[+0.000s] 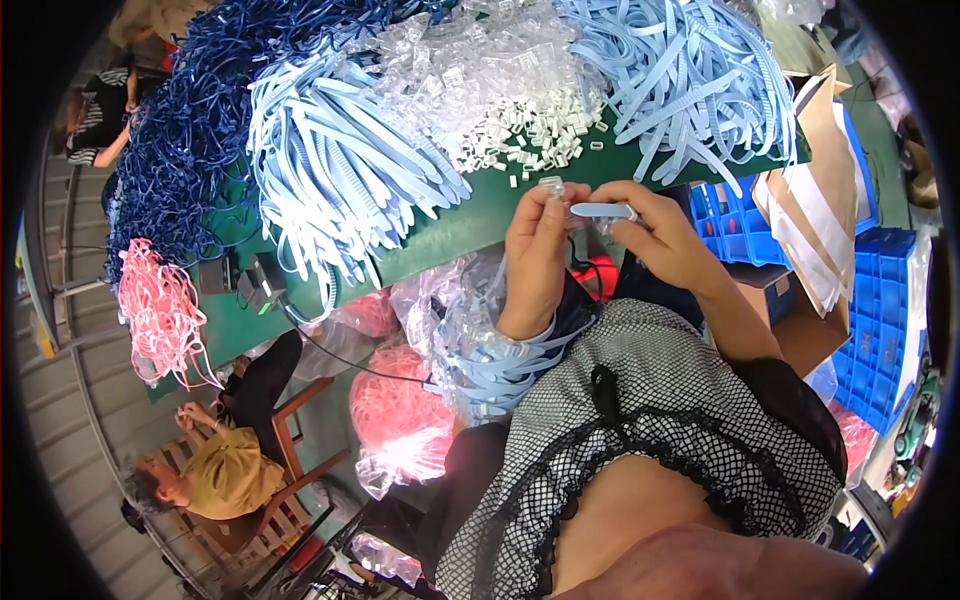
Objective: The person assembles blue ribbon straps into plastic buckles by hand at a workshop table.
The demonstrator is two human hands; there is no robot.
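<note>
In front of my chest, my left hand (536, 245) pinches a small transparent plastic buckle (552, 186) between thumb and fingers. My right hand (665, 238) is closed on a light blue strap (603, 210), whose looped end points toward the left hand. The two hands almost meet at the table's near edge. Just beyond them lies a pile of small white plastic loops (540, 130), with a heap of transparent plastic buckles (470, 65) behind it. Flat light blue straps (345, 160) are spread to the left, and a further bundle of light blue straps (690, 80) lies at the right.
Dark blue cords (190, 150) and pink straps (158, 310) cover the left of the green table (415, 250). More light blue straps (500, 370) and bagged pink straps (400, 400) sit below its edge. Blue crates (875, 330) stand right. A person (225, 470) sits lower left.
</note>
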